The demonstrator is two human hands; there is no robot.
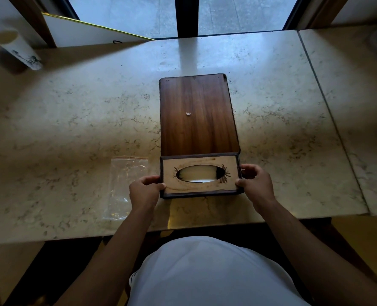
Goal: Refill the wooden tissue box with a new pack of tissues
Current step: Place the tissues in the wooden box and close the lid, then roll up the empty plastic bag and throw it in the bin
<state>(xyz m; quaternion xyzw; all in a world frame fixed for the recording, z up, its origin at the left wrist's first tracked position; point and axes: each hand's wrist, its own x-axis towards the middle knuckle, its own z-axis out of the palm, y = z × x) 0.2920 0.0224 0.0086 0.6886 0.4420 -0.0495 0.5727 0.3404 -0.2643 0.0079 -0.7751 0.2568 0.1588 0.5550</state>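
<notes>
The wooden tissue box (200, 160) is near the front middle of the marble table, its pale face with the oval opening turned up toward me. Something white (196, 173) shows through the oval. A dark wooden panel (197, 113) stretches from the box's far edge away across the table; a small white scrap lies on it. My left hand (146, 191) grips the box's left end, and my right hand (256, 184) grips its right end. Whether the box rests on the table or is lifted, I cannot tell.
An empty clear plastic bag (125, 184) lies flat just left of the box. A white cup (17, 49) stands at the far left back. A white board with a gold edge (88, 34) leans at the back left. A seam (328, 111) divides the marble table (72, 111) on the right.
</notes>
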